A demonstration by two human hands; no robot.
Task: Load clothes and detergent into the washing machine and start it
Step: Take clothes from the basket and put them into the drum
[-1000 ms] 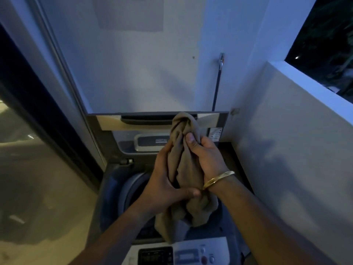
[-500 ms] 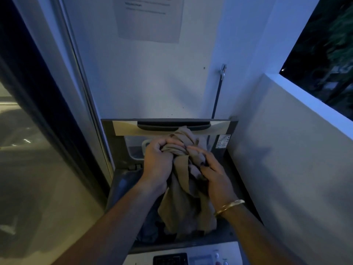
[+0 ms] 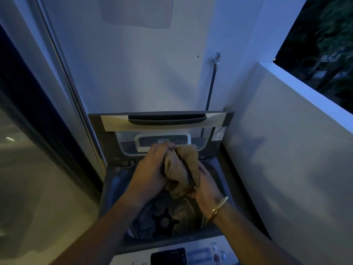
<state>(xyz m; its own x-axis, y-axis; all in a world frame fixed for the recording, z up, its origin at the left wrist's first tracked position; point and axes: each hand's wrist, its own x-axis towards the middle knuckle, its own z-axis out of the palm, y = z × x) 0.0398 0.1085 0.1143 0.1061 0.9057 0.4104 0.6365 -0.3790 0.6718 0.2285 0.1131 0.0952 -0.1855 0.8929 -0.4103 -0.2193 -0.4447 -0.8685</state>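
Note:
A top-loading washing machine stands in a narrow nook with its lid raised against the back wall. Both hands bunch a tan garment above the open drum. My left hand grips its upper left part. My right hand, with a gold bangle on the wrist, grips its lower right part. The drum's dark agitator shows below, with some dark cloth around it. No detergent is in view.
The control panel with a display and buttons lies at the near edge. A glass door closes the left side, a low white wall the right. A tap with a hose hangs on the back wall.
The garment hung long between my hands a second ago; it is now gathered into a tight bundle and lower over the drum. The drum's inside has come into view.

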